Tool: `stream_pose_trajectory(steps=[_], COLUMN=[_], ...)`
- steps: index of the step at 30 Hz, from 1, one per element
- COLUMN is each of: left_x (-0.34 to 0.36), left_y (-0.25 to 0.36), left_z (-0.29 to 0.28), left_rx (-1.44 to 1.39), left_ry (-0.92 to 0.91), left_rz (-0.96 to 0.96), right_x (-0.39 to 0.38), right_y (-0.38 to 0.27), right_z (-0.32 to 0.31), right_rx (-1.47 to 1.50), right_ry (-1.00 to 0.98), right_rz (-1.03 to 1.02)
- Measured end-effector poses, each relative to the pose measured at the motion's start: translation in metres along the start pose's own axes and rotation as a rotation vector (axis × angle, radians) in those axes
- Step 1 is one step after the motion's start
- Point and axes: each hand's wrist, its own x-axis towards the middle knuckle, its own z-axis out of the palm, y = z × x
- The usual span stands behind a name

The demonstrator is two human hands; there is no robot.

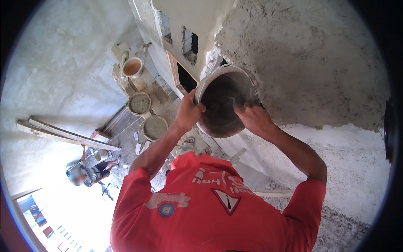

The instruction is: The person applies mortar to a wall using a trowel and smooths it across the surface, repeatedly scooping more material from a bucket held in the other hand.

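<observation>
A grey, mortar-smeared bucket is held up in front of me, its round mouth facing me. Its inside is dark, and I cannot make out what it holds. My left hand grips the rim on the left side, thumb over the edge. On the lower right of the rim my right hand is closed, with its fingertips just inside the mouth. Behind the bucket rises a wall with rough wet-looking plaster and a broken edge.
Below left, two tubs of grey mortar and a bucket of orange-brown liquid stand by planks. Long boards lean at left. Another person is on the floor level near a small bucket.
</observation>
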Motion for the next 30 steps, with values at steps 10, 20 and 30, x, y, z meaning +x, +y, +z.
stream_pose_trajectory(steps=[10,20,30], left_x=[-0.014,-0.014,-0.030], left_y=[-0.047,-0.039,-0.070], left_z=[0.011,0.041,0.057], left_rx=[0.250,0.476,0.611], left_ry=[0.053,0.133,0.219], left_rz=[-0.094,-0.047,-0.051], right_x=[-0.050,-0.029,-0.028], right_y=[0.008,-0.023,-0.055], right_z=[-0.012,0.043,0.121], right_rx=[-0.104,0.311,0.927], right_ry=[-0.051,-0.209,0.086], right_rz=[0.102,0.316,0.339])
